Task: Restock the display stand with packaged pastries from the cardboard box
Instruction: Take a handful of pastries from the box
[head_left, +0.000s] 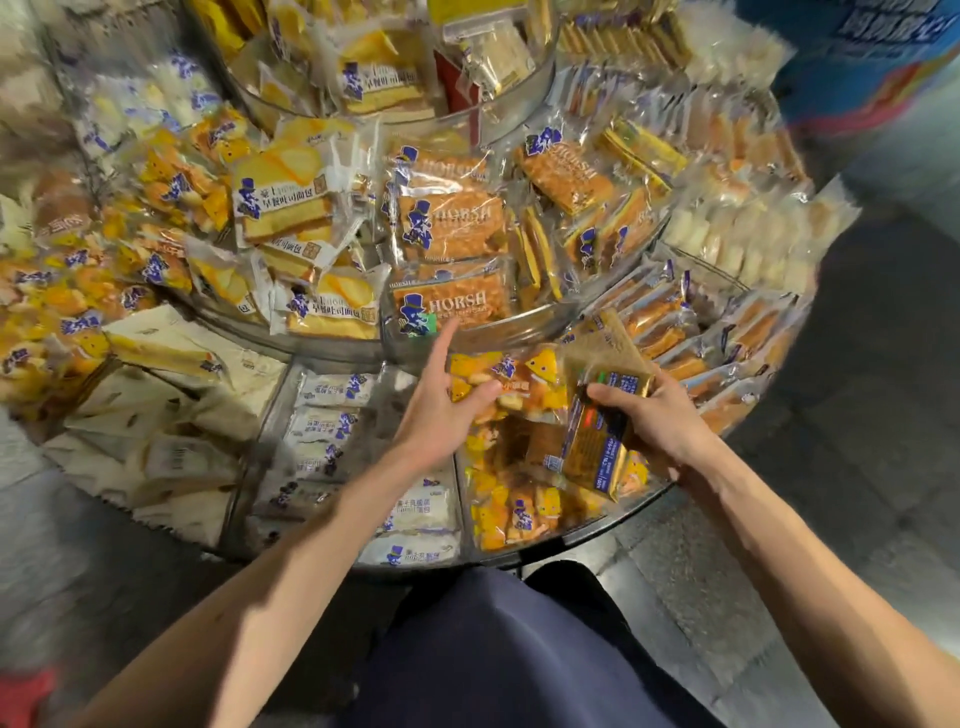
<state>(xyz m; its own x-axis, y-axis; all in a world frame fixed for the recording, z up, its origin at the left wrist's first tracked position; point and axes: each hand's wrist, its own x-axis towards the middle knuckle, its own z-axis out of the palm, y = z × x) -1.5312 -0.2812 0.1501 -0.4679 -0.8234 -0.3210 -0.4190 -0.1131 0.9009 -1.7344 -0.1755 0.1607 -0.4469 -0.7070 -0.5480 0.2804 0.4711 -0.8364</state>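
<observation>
Setting: round tiered display stand (524, 332), clear-walled compartments, grey floor.
Item: gold-backed pastry packets (602, 441), back side up, gripped in right hand (670, 415) over lower tier's front edge, above yellow packets (514, 512).
Left hand (441, 410): empty, fingers loose, index extended toward HORSH packets (452, 301) at middle tier's front rim.
Handling: probably same line, so flip label up and slot flat behind that rim.
Cardboard box: unseen.

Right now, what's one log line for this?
left hand: open, over stand | right hand: holds gold pack
</observation>
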